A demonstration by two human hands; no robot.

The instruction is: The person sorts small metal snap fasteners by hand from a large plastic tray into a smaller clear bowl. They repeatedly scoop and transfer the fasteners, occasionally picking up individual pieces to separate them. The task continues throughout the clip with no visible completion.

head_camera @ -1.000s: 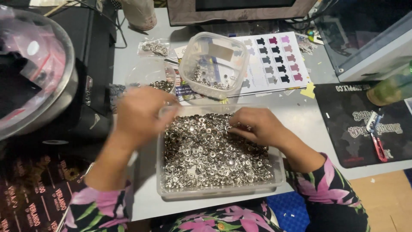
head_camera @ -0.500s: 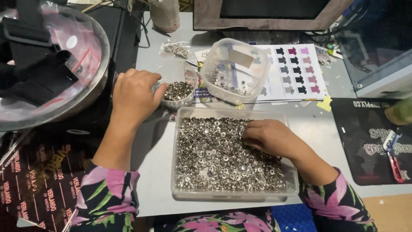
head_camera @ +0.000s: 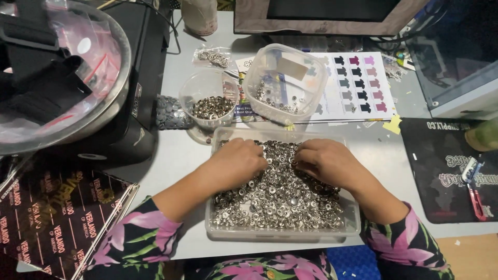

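While both palms face down in the clear tray (head_camera: 353,228) of silver snap rings (head_camera: 280,199), the left hand (head_camera: 241,163) and right hand (head_camera: 327,161) curl fingers into the pile; whether they pinch any cannot be told. Beyond stand a small cup (head_camera: 209,101) and a tilted tub (head_camera: 285,83).

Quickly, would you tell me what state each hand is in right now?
Left hand: curled, palm down in the metal rings; any hold cannot be told.
Right hand: the same.
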